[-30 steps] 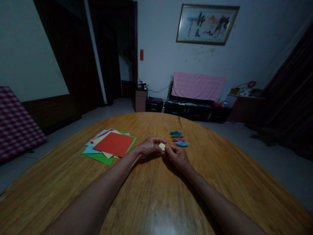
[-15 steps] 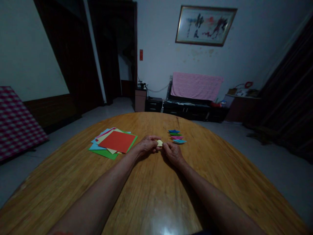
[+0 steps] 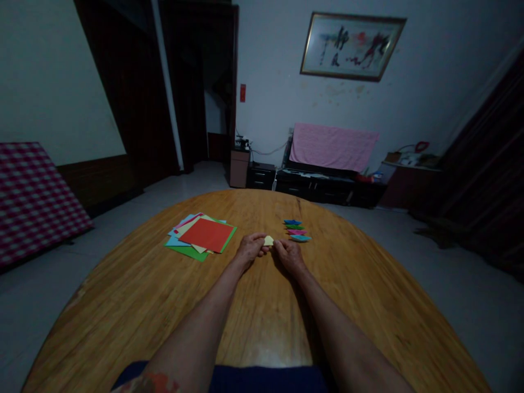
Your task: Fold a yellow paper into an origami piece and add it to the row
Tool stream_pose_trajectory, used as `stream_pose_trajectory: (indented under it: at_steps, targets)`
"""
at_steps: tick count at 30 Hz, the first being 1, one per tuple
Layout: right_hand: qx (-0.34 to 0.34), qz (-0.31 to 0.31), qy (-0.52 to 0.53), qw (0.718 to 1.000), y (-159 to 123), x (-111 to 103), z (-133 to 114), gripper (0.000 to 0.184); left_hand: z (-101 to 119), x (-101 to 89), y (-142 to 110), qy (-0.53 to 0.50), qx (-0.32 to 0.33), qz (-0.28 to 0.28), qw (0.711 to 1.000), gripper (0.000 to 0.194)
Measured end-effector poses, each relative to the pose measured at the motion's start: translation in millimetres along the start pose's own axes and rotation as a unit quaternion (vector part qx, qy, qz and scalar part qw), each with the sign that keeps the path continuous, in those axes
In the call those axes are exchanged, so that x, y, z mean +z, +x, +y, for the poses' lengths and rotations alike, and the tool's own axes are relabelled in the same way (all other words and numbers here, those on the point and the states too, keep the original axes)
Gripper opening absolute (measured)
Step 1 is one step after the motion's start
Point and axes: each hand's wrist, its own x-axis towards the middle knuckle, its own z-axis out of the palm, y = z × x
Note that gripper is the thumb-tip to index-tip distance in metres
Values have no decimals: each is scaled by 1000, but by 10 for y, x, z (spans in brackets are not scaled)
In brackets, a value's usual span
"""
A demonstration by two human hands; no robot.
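Both my hands meet near the middle of a round wooden table (image 3: 262, 327). My left hand (image 3: 250, 249) and my right hand (image 3: 289, 253) pinch a small folded piece of pale yellow paper (image 3: 268, 240) between their fingertips, just above the tabletop. Left of my hands lies a stack of coloured paper sheets (image 3: 201, 236) with a red sheet on top. Just beyond my right hand sits a short row of several small folded paper shapes (image 3: 297, 230) in blue, green, pink and light blue.
Beyond the table a low dark cabinet with a pink cloth (image 3: 331, 146) over it stands against the far wall, under a framed picture (image 3: 352, 45). A red checked cushion (image 3: 33, 191) is at the left. A dark doorway is at the back left.
The camera has pulled back and tilted down, so my arms and lap show more. My hands stay pinched on the yellow paper, now a little closer together.
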Motion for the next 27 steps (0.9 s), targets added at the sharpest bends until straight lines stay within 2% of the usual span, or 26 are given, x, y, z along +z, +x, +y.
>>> stream_pose_trajectory:
  at_steps: [3, 9, 17, 21, 27]
  targets:
    - [1, -7, 5, 1000, -11, -11, -8, 38, -47, 5, 20, -14, 10, -5, 1000, 34]
    - [11, -3, 17, 1000, -22, 3, -4, 39, -101, 50, 35, -86, 25, -20, 996, 51]
    - [30, 8, 58, 998, -41, -16, -53, 39, -26, 12, -35, -83, 26, -32, 996, 56]
    - [54, -20, 101, 993, -55, -18, -102, 34, 0, 1, -61, -52, 31, -28, 998, 60]
    - [80, -55, 168, 981, -55, -32, -60, 33, 0, -32, -60, -55, 19, -69, 996, 63]
